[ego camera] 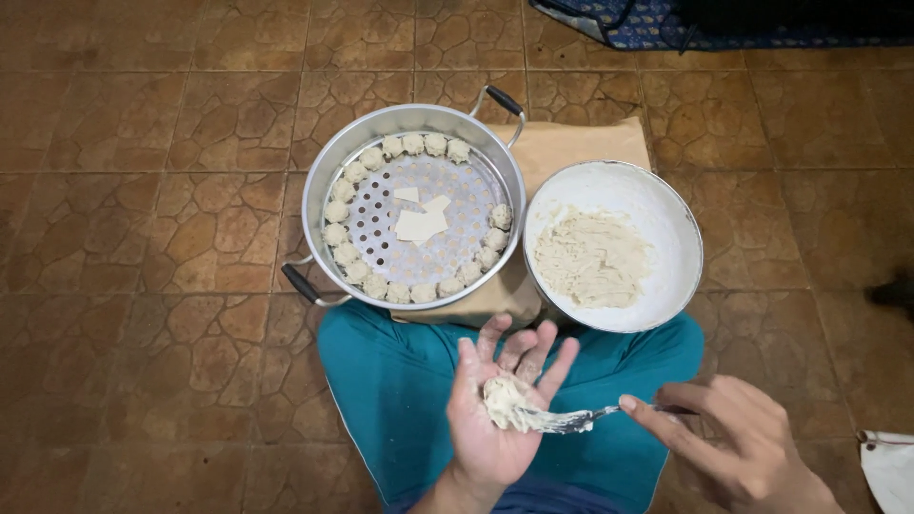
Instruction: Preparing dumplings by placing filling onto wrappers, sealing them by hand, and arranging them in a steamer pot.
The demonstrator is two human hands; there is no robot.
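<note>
1. A metal steamer pot (411, 205) stands on the tiled floor (143, 238), with small dumplings (335, 233) ringing its perforated tray.
2. Just right of it, touching, sits a white bowl (666, 205) of pale filling (590, 259).
3. The left hand (503, 409) lies open, palm up, cradling a wrapper with filling (505, 402).
4. The right hand (733, 433) pinches a spoon (581, 419), its tip touching the wrapper.
5. Risk: too much filling could tear the wrapper, or a tilted palm could drop it onto the lap.
</note>
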